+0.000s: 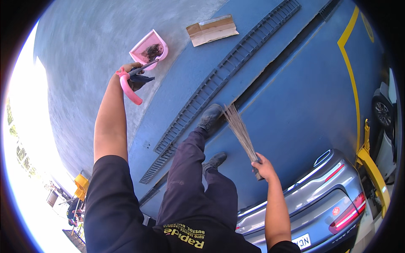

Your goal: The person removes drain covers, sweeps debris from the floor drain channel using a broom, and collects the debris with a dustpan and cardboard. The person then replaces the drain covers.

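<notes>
My left hand (131, 68), arm stretched out ahead, is closed round the grey handle of a pink dustpan (141, 45). A dark clump of dirt (152, 52) lies in the pan. The handle ends in a pink curved grip (130, 89) on the near side of the hand. Something dark and crumpled (140, 82) hangs by the same hand; its kind I cannot make out. On the right, my right hand (265, 167) grips the bound end of a stick broom (241, 128). Its bristles point away toward a narrow open floor channel (270, 71), close to my forward shoe.
Black drain grates (219, 78) lie along the blue floor beside the channel. A torn cardboard piece (213, 30) rests farther off. A grey car (310, 194) stands at the near right, by a yellow lift arm (374, 173). A yellow object (81, 187) is at the left.
</notes>
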`<move>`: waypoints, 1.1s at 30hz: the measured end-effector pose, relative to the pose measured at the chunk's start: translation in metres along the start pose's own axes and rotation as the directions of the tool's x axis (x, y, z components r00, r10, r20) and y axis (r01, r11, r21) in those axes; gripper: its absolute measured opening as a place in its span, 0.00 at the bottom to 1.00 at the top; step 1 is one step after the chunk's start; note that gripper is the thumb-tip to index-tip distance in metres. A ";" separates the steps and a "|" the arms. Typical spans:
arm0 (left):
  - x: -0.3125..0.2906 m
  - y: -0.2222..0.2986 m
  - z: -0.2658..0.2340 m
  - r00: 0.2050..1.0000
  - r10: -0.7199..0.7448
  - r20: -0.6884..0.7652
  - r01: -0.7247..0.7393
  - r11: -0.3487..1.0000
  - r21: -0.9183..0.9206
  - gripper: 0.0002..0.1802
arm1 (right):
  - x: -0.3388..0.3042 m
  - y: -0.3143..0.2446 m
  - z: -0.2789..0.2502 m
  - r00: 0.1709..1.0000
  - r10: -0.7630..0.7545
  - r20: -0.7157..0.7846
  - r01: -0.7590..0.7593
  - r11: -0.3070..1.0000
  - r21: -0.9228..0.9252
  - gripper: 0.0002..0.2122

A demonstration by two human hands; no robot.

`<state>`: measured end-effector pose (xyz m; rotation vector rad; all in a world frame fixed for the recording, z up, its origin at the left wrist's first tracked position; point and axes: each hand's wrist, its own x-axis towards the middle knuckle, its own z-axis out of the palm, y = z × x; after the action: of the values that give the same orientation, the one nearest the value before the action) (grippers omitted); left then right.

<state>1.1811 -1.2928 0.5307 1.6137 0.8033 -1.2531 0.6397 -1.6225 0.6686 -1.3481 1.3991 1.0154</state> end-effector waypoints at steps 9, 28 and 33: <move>-0.056 -0.043 -0.035 0.975 0.192 -0.108 -0.218 0.906 -0.362 0.28 | -0.040 0.022 -0.039 0.998 -0.035 -0.050 0.039 0.996 0.086 0.27; -0.343 -0.523 0.219 0.973 -0.192 -0.132 0.170 0.972 -0.161 0.26 | 0.001 0.081 -0.114 0.886 0.088 0.455 0.022 0.973 -0.230 0.29; -0.374 -0.603 0.247 0.972 -0.164 -0.169 0.173 0.984 0.041 0.24 | 0.016 0.117 -0.017 0.785 0.209 0.583 0.065 0.908 -0.414 0.26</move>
<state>0.4522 -1.2832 0.7132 1.7403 1.0350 -1.2813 0.5219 -1.6357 0.6537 -1.0857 0.7553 1.6995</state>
